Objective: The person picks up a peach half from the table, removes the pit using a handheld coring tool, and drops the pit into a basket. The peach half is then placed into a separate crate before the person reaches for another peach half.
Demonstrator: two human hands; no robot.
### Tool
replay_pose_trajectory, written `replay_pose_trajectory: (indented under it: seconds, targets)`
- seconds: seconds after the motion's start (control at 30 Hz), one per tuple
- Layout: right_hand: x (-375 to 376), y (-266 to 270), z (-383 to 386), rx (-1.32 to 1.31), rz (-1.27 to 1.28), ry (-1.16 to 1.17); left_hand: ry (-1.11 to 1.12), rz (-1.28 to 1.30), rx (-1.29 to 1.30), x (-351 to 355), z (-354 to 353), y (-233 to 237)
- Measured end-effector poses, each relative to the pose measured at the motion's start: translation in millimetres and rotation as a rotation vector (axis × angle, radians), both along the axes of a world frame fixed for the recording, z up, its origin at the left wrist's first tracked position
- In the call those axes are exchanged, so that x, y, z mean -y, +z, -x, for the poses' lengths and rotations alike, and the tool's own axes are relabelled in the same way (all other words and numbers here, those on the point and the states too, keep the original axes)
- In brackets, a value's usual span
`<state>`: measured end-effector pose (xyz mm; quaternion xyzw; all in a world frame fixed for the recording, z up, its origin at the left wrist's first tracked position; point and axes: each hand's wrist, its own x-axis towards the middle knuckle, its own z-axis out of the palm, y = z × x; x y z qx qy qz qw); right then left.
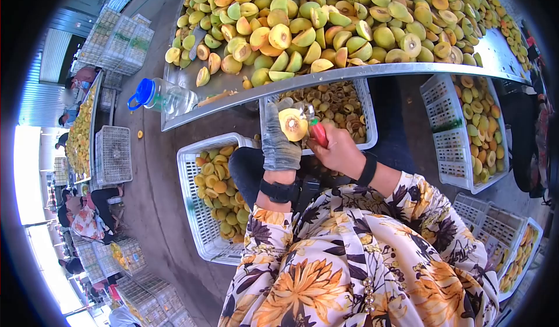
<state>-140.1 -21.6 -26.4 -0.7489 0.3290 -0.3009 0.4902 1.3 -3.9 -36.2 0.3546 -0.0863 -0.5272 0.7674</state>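
Observation:
My left hand [279,138], in a grey glove, holds a halved yellow fruit [293,124] with its cut face and brown centre showing. My right hand [339,151] is bare and wrapped round the red handle of a small tool [318,132]. The tool's metal end is at the right edge of the fruit half. Both hands are above a white crate [370,117] of brown pieces, just below the metal table's edge. Heaped on the metal table [244,96] are many halved green and yellow fruits [279,36].
A clear bottle with a blue cap [169,96] lies at the table's left corner. Fruit-filled crates stand at the left [195,210] and right [445,135] of my lap. Stacked crates [116,41] and several people are farther left.

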Motion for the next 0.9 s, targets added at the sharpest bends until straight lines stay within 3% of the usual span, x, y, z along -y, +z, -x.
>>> replay_pose_trajectory:
  seconds: [0.07, 0.13, 0.3, 0.4, 0.43, 0.5, 0.53, 0.57, 0.63, 0.67, 0.7, 0.77, 0.83, 0.9]
  targets:
    - [1.2, 9.1, 1.5, 0.022, -0.045, -0.070, -0.031, 0.010, 0.075, -4.3, 7.3, 4.6]
    - [4.3, 19.8, 3.4, 0.162, -0.527, -0.025, -0.062, -0.018, 0.176, -4.5, 12.7, 6.2]
    - [9.1, 23.3, 5.7, 0.355, -0.698, -0.049, -0.034, -0.066, 0.174, -2.9, 30.1, 16.8]
    - [30.1, 29.9, 19.0, 0.123, -0.387, 0.074, -0.524, -0.125, 0.224, -20.2, 0.2, 26.9]
    - [37.3, 32.5, 22.5, 0.125, -0.391, 0.073, -0.526, -0.129, 0.225, -21.0, 0.6, 29.5]
    - [49.9, 37.4, 28.0, -0.092, 0.161, 0.365, -0.597, -0.343, 0.153, -22.4, 3.8, 36.9]
    - [51.9, 36.9, 25.8, -0.135, 0.210, 0.423, -0.600, -0.344, 0.152, -22.6, 3.2, 32.5]
    - [51.3, 37.4, 23.2, -0.135, 0.210, 0.420, -0.581, -0.333, 0.152, -22.5, 0.8, 22.8]
    - [50.7, 39.5, 16.7, -0.105, 0.282, 0.194, -0.541, -0.306, 0.155, -17.5, 0.4, 23.7]
    - [48.1, 40.5, 13.8, -0.126, 0.216, 0.031, -0.511, -0.230, 0.036, -20.0, -3.5, 26.9]
    - [48.2, 35.1, 14.2, -0.126, 0.216, 0.033, -0.509, -0.231, 0.036, -20.4, -0.4, 28.3]
    - [47.6, 18.3, 16.5, -0.074, 0.153, -0.100, -0.296, -0.017, -0.060, -22.3, 7.0, 26.4]
    - [31.9, 18.3, 19.5, -0.066, 0.125, -0.116, -0.316, 0.031, -0.076, -23.0, 2.8, 14.3]
    - [15.0, 21.9, 25.8, -0.186, 0.020, -0.021, -0.025, -0.129, -0.098, -18.7, 3.2, -3.7]
